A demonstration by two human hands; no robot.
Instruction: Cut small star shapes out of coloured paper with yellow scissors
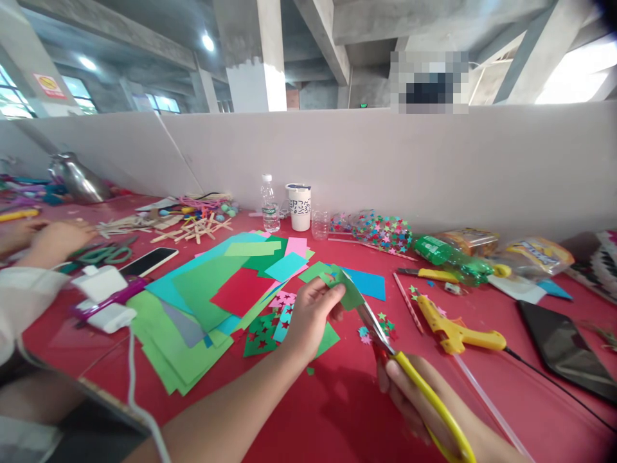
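Observation:
My left hand (318, 305) pinches a small piece of green paper (354, 294) above the red table. A star-shaped hole shows near the paper's upper edge. My right hand (409, 386) is wrapped round the yellow handle of a pair of scissors (373, 325). Their metal blades point up and left and meet the green paper along its right side. Beneath and beside my left hand lie a green sheet with punched star holes (260, 335) and pink punched paper (283, 299). Small cut paper stars (385, 325) are scattered below the scissors' blades.
Coloured paper sheets (202, 289) spread on the left. A yellow glue gun (456, 331), a yellow box cutter (431, 274) and a black tablet (569, 347) lie right. Behind stand a water bottle (270, 206) and white cup (299, 209). Another person's hand (62, 241) is far left.

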